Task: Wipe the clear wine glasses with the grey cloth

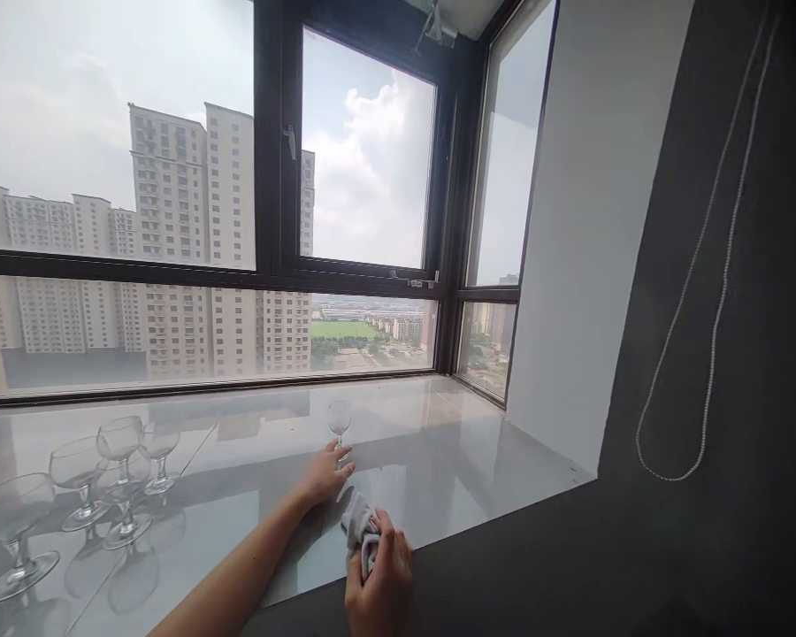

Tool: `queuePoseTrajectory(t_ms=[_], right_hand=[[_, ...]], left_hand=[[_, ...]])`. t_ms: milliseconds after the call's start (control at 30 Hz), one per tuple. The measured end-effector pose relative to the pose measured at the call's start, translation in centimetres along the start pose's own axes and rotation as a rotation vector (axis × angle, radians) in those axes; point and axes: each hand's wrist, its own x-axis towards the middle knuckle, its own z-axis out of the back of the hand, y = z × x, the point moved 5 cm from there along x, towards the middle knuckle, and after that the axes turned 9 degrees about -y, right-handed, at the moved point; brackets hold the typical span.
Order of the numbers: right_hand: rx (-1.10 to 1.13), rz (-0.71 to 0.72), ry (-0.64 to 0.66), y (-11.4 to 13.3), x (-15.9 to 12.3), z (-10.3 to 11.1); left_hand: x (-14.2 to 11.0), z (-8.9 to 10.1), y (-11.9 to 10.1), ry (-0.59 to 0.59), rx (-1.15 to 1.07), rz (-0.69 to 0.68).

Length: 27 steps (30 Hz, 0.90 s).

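Observation:
A small clear stemmed glass [339, 417] stands upright on the glossy windowsill [398, 460], near the window corner. My left hand [328, 472] reaches out to it, with the fingers closed about its lower stem; the foot is partly hidden behind them. Bunched up in my right hand [383, 575] is a grey cloth [358, 522], held at the sill's front edge, closer to me and apart from the glass. Neither hand touches the other.
Several clear stemmed glasses [125, 478] stand close together on the left of the sill, a larger one [19, 531] nearest me. Dark-framed windows [265, 279] border the back. A looped blind chain [709, 389] hangs at the right, beside a white wall [563, 265].

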Motion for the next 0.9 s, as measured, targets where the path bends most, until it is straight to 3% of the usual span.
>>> queuePoseTrajectory(t_ms=[267, 900], right_hand=[[-0.071, 0.079, -0.006, -1.4, -1.3, -0.8], [-0.066, 0.080, -0.066, -0.5, -0.8, -0.2]], left_hand=[[-0.1, 0.0, -0.4, -0.059, 0.009, -0.029], [-1.1, 0.7, -1.0, -0.074, 0.000, -0.061]])
